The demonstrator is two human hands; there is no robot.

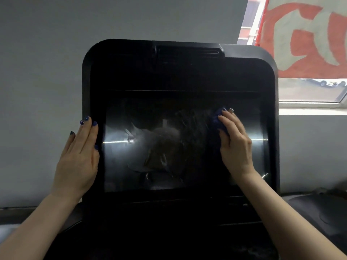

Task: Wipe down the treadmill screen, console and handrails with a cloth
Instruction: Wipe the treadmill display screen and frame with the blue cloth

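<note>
The treadmill's black console (180, 72) fills the middle of the head view, with its dark glossy screen (159, 147) showing smears and reflections. My right hand (234, 143) lies flat on the screen's upper right part and presses a dark blue cloth (217, 119) against it; only the cloth's left edge shows past my fingers. My left hand (80, 156) rests with straight fingers on the console's left edge, holding nothing. No handrails can be made out in the dark lower area.
A grey wall (47, 72) stands behind the console. At the upper right is a window (309, 94) with a red and white banner (304, 38) outside. A dark curved part of the machine (319, 212) sits at the lower right.
</note>
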